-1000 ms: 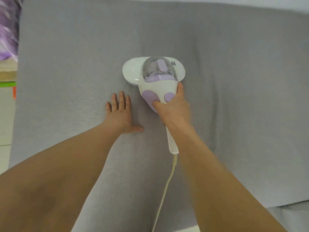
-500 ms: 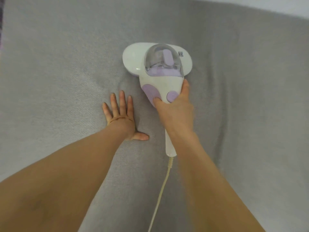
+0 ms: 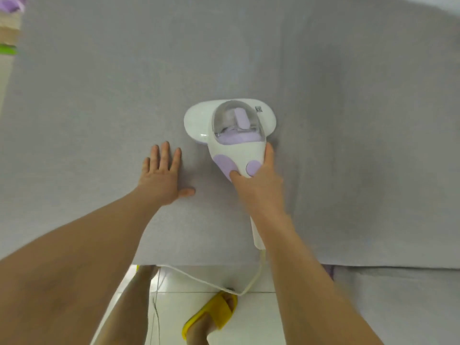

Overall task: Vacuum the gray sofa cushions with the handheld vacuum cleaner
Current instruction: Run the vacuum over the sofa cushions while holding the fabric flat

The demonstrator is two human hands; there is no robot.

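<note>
Nearest the camera: white tiled floor [image 3: 249, 319], one foot in a yellow slipper [image 3: 211, 317], and a pale power cord [image 3: 211, 285] sagging in a loop over the floor before climbing to the tail of the handle.

Above that, front edge of the gray sofa cushion [image 3: 99, 120], fabric flat apart from faint creases.

Left hand [image 3: 161, 178] laid palm-down on the cushion, fingers straight and slightly spread, thumb out to the side; nothing held. Judged to be bracing the fabric.

Right hand [image 3: 258, 180] wrapped around the handle of the handheld vacuum cleaner [image 3: 231, 130], thumb resting on the lilac pad, index finger stretched along the right flank of the body. Remaining fingers hidden beneath the handle; presumably curled under it.

Vacuum head flat on the cushion, near its middle, just beside and ahead of the left hand, not touching it. Clear dust cup uppermost.

Handling assessment: rigid smooth plastic shell, likely light enough for one hand, somewhat front-heavy at the wide head. Best hold on the narrow handle behind the lilac pads. Cushion soft and yielding; cord liable to drag or snag at the cushion edge.

Far left corner: blurred purple, beige and green objects [image 3: 10, 26], unidentifiable.
</note>
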